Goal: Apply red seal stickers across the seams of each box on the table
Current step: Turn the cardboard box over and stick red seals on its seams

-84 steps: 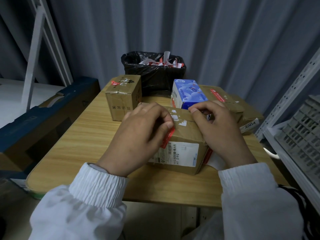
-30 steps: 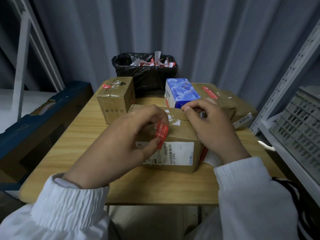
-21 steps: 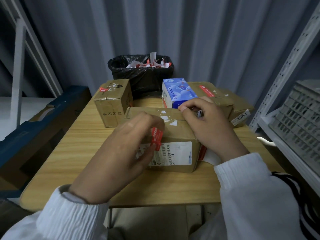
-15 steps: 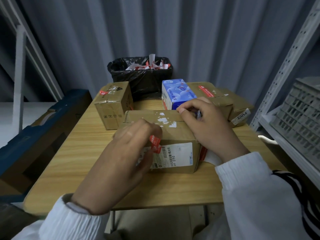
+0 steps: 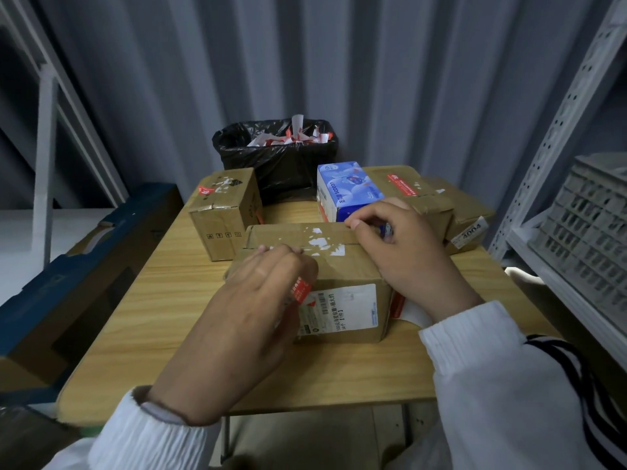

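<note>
Our left hand [image 5: 244, 320] pinching a red seal sticker [image 5: 300, 289] at the near top edge of the cardboard box [image 5: 342, 266], our right hand [image 5: 403, 252] curled, steadying its far corner

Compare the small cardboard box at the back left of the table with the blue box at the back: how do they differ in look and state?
The small cardboard box is plain brown with small black symbols low on its side; the blue box is glossy, printed blue and white. A red sticker shows on the cardboard box's top corner, while none is plain on the blue box's top. The cardboard box stands clear of the hands; the right hand partly covers the blue box. Both rest on the table.
</note>
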